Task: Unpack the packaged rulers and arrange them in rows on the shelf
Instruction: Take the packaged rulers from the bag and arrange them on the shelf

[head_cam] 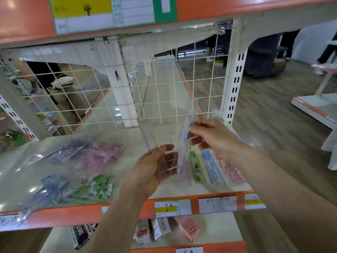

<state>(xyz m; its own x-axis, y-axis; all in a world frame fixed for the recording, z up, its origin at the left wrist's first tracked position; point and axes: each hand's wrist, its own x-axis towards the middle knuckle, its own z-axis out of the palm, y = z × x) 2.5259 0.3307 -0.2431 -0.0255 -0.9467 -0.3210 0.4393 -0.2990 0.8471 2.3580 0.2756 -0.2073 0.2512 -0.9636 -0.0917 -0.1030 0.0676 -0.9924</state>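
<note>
My left hand [155, 167] holds a clear plastic package [164, 132] upright above the shelf [127, 201]. My right hand [213, 137] pinches a purple-printed ruler [184, 154], blurred by motion, at the package's right side. Green [196, 167], blue [213, 170] and pink [234, 172] rulers lie side by side on the shelf at the right. Bags of rulers lie at the left: purple [60, 152], pink [104, 154], blue [47, 190] and green [94, 189].
A white wire grid [109, 92] backs the shelf, with a slotted upright [235, 83] at the right. Price labels [173, 208] line the orange front edge. Boxes [156, 230] stand on the shelf below. People stand behind the grid and far right.
</note>
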